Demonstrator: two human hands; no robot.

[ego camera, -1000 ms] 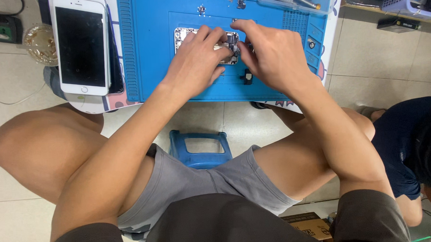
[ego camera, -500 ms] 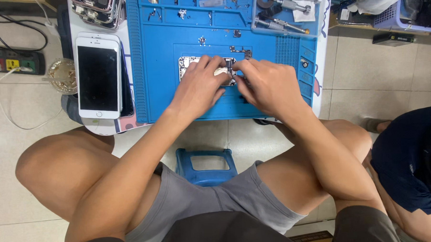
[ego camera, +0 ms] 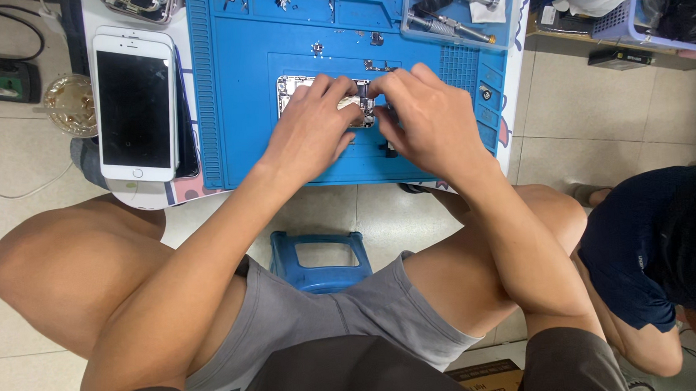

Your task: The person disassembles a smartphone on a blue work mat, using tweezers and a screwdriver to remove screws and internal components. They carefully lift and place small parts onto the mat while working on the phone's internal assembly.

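Against the frame half a second before, your view had slid toward you and to the right: the blue work mat [ego camera: 237, 107] sat higher in the picture, its far edge cut off at the top, and more of your grey shorts showed below. The mat lay on the white bench [ego camera: 151, 196], whose near edge showed just under it. Left of the mat rested the white phone [ego camera: 136, 109], screen up and dark, as before. Near the mat's middle lay the opened phone body [ego camera: 292, 89], mostly hidden under your hands; it had not shifted on the mat.

Your left hand [ego camera: 311, 131] still covered the phone body, fingers curled down onto its right end. Your right hand [ego camera: 430, 123] stayed just right of it, fingertips meeting the left hand's over the same spot. Both grips were narrow, pinched at a small metal part there, but what each one held I cannot tell.

At the mat's far right corner the clear tray with screwdrivers [ego camera: 454, 18] showed fully. Small loose screws [ego camera: 317, 47] lay on the mat beyond the phone body.
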